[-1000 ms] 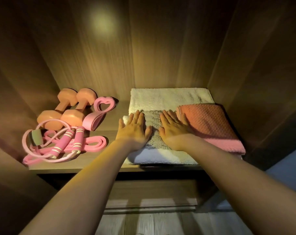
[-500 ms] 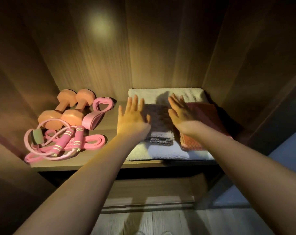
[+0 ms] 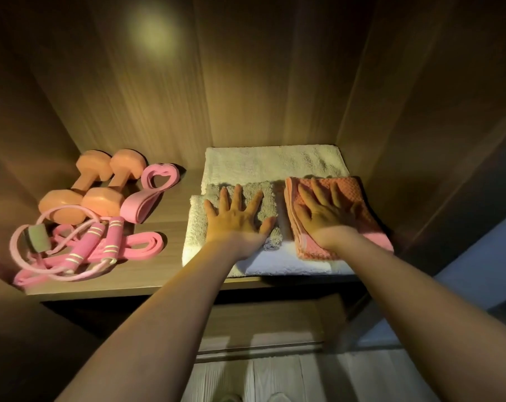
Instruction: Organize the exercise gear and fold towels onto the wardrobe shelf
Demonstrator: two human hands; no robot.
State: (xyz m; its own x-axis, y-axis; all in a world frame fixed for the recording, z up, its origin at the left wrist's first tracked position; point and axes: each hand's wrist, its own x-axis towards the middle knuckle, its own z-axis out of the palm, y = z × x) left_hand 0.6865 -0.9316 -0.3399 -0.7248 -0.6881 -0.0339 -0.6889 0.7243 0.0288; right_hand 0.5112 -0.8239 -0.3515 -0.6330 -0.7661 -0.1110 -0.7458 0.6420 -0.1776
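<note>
A folded white towel [image 3: 275,163] lies on the right half of the wardrobe shelf [image 3: 165,216]. On top of it sit a small grey towel [image 3: 267,198] and a folded pink waffle towel [image 3: 370,224], side by side. My left hand [image 3: 236,219] presses flat on the grey towel with fingers spread. My right hand [image 3: 324,213] lies flat on the pink towel. On the shelf's left are two orange dumbbells [image 3: 92,187], a pink resistance band [image 3: 150,195] and a pink jump rope [image 3: 80,248] with striped handles.
Wooden wardrobe walls close in the shelf at the back [image 3: 260,82], left and right. A flat pink loop band [image 3: 144,245] lies by the rope. Below the shelf's front edge is a lower panel [image 3: 260,323] and pale floorboards [image 3: 275,378].
Both hands lifted off the grey towel and came back down apart. My right hand shifted onto the pink towel, which now lies straighter beside the grey one. The left stays on the grey towel.
</note>
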